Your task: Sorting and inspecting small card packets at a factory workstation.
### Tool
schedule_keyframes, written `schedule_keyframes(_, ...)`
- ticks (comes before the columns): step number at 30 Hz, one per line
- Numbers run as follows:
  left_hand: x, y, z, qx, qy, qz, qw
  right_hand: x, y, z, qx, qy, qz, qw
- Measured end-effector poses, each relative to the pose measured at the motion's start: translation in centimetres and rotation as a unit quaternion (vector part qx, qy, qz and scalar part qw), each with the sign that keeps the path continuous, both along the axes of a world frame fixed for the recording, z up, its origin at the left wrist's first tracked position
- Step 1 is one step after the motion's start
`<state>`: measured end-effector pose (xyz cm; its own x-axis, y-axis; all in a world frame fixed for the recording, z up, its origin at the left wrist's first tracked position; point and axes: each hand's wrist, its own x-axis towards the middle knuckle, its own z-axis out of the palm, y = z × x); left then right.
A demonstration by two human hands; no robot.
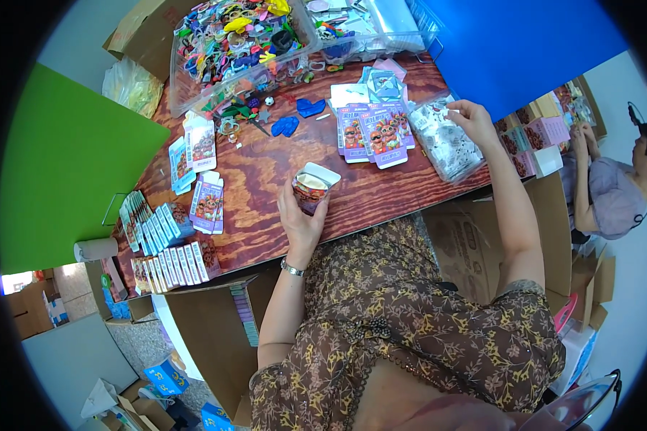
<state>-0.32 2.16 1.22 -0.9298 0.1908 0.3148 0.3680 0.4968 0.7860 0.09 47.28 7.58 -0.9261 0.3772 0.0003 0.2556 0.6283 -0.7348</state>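
Observation:
My left hand (302, 224) is wrapped round a small printed carton (311, 195), held upright over the table's near edge. Its white top flap stands up, and something pale shows inside. On the right, my right hand (474, 123) is over the upper end of a clear plastic bag (449, 147) filled with small black-and-white packets. Thumb and fingertips are pinched together there; what is between them is too small to make out. Between the hands lies a fanned stack of flat purple cartons (387, 136) with cartoon figures.
A clear bin (194, 93) of colourful small toys stands at the back. Left lie loose cartons (207, 205) and rows of filled-looking boxes (172, 267). Blue pieces (286, 127) lie mid-table. A blue panel (525, 50) borders the right; beyond it a person (611, 187) sits.

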Motion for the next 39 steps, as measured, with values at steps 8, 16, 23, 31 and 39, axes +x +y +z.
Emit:
schedule_keyframes(8,0.0,-0.2,-0.2,0.001,0.009,0.004,1.0,0.5,-2.3,0.5,-0.058,-0.071,0.064,0.994)
schedule_keyframes(16,0.2,-0.4,0.2,-0.012,0.017,0.011,1.0,0.7,-4.5,0.3,0.099,-0.119,0.132,0.979)
schedule_keyframes(23,0.1,1.1,-0.2,-0.038,0.079,0.016,0.996,-1.3,-15.5,8.5,-0.217,-0.059,0.195,0.955)
schedule_keyframes(31,0.4,1.3,0.3,-0.025,0.093,0.024,0.995,-3.6,-26.4,4.6,0.094,0.154,0.384,0.906)
schedule_keyframes(39,0.5,0.3,0.5,0.022,0.077,0.095,0.992,-2.9,-28.6,5.5,0.179,0.292,0.406,0.847)
